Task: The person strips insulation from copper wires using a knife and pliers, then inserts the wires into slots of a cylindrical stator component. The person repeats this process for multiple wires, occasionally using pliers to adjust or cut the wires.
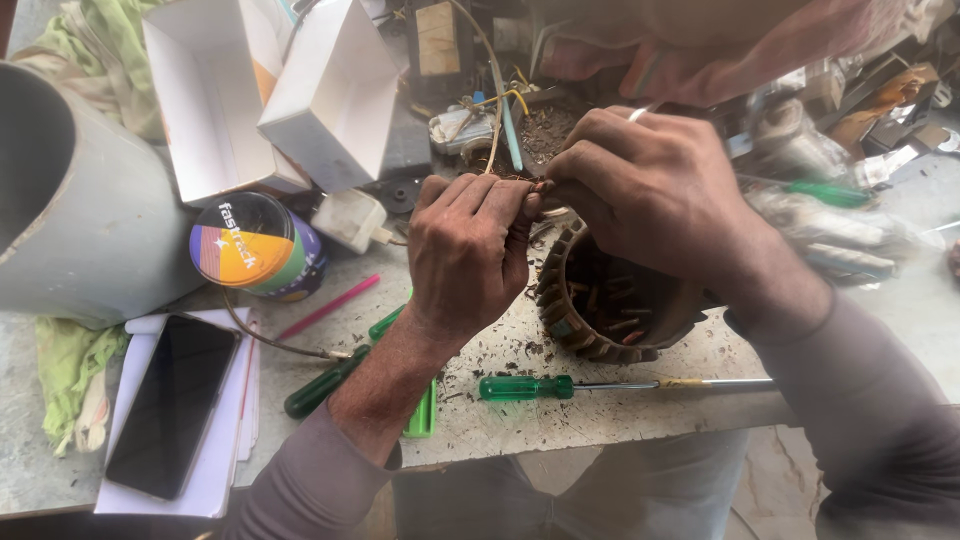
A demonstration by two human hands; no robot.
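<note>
— Pinching this copper wire end point(541, 186) between both hands now, just above the stator point(612, 300). My left hand point(468, 250) has its grip shut tight on the wire, and my right hand point(650, 190) is clamped on the same strand from the other side.

— How do you keep it from snapping?

— I'd say hold it close to the fingertips, keep both hands nearly touching, and work it in short, gentle moves with no sharp kink. The strand is so thin I can barely see it between my fingers.

— And the stator itself?

— It's a round, ribbed ring, dark and grimy, with brownish windings inside. It sits on the worktop point(560, 415) under my right wrist, tilted a little toward me, with flecks of debris all round it. A green-handled screwdriver point(525, 387) lies just in front of it.
</note>
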